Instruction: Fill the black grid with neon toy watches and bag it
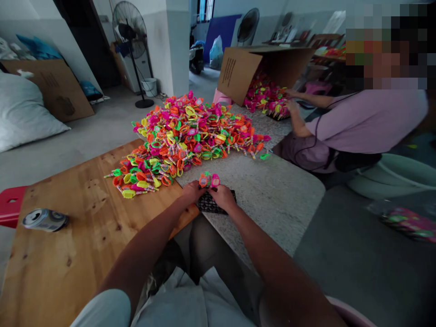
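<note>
A black grid tray (211,205) lies at the near edge of the grey tabletop, in front of my body. Over its far left part, my left hand (192,192) is closed on an orange toy watch (203,180). Close beside it, my right hand (223,198) pinches a pink toy watch (215,180). Both watch faces stand up side by side between my hands, with a bit of green behind them. My fingertips partly hide the straps and the tray's far edge. Just beyond rises a large heap of toy watches (190,136) in orange, pink, yellow and green.
On the wooden tabletop (85,218) at left lies a drink can (46,220). A co-worker in a pink shirt (371,118) sits at right, hands at a tipped cardboard box (238,72) spilling more watches. A standing fan (131,50) and red stool (12,206) are farther off.
</note>
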Action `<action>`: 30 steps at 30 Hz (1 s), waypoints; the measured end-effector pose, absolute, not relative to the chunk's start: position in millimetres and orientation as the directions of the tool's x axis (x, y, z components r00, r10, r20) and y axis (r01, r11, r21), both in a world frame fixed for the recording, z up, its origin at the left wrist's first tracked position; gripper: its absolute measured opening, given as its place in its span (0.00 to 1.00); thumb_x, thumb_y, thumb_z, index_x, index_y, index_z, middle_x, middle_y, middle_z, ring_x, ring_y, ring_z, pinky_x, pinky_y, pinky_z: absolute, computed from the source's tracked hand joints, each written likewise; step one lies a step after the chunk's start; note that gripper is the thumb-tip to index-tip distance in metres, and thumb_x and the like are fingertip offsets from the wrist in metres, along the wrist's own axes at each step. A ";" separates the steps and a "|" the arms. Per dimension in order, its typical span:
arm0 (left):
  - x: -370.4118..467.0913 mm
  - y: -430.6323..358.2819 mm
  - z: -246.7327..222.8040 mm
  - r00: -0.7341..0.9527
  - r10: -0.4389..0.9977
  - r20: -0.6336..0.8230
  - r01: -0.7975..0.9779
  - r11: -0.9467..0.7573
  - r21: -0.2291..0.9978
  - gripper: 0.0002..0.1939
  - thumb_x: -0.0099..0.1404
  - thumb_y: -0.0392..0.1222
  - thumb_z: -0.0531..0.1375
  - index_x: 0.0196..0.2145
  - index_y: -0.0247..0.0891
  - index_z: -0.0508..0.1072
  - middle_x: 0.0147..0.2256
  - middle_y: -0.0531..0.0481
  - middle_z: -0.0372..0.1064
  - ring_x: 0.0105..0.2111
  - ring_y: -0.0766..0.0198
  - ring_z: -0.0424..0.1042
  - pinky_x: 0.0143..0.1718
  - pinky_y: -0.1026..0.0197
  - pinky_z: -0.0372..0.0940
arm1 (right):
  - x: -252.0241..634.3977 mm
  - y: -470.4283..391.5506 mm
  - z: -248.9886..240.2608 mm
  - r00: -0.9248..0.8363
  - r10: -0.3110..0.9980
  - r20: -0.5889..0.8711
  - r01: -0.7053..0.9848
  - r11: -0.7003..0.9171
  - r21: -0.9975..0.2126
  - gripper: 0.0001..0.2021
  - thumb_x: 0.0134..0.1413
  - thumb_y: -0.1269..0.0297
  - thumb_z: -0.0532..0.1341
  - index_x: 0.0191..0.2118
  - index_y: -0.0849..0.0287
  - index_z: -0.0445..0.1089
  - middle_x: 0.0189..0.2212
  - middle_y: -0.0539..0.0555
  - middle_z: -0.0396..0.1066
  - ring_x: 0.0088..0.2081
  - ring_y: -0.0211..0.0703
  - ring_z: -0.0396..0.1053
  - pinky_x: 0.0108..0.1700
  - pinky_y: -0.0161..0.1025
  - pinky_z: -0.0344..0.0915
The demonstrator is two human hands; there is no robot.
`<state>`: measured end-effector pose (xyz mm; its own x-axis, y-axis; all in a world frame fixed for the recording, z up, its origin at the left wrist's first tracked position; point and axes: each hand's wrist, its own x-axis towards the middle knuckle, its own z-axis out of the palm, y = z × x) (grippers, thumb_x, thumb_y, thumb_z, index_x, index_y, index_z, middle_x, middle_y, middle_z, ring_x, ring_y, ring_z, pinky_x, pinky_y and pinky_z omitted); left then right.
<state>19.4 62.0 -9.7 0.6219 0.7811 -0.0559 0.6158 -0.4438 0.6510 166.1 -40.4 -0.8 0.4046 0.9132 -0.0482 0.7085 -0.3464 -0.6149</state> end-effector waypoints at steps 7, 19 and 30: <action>19.6 65.2 -13.8 0.652 0.755 -0.068 0.624 -0.484 0.613 0.15 0.68 0.44 0.64 0.49 0.36 0.80 0.46 0.40 0.81 0.44 0.52 0.79 0.49 0.54 0.71 | 165.7 -36.7 2.1 0.314 0.948 -0.044 0.822 -0.295 -0.487 0.12 0.68 0.63 0.61 0.37 0.61 0.81 0.34 0.60 0.81 0.37 0.47 0.77 0.38 0.36 0.62; 22.2 53.8 -9.3 0.648 0.761 0.000 0.626 -0.534 0.568 0.12 0.66 0.38 0.63 0.46 0.34 0.81 0.43 0.40 0.81 0.43 0.53 0.79 0.49 0.55 0.72 | 149.3 -40.6 -8.9 0.387 0.922 0.016 0.870 -0.360 -0.336 0.16 0.71 0.59 0.58 0.44 0.64 0.81 0.42 0.65 0.81 0.44 0.51 0.78 0.43 0.38 0.62; -147.1 74.9 31.6 0.351 0.848 0.396 0.809 -0.488 0.327 0.20 0.71 0.38 0.58 0.59 0.40 0.73 0.61 0.38 0.68 0.64 0.47 0.64 0.66 0.43 0.60 | 161.8 -81.8 -29.2 0.428 0.843 0.327 0.724 -0.103 -0.682 0.21 0.64 0.51 0.55 0.47 0.60 0.78 0.42 0.63 0.81 0.40 0.52 0.78 0.46 0.44 0.70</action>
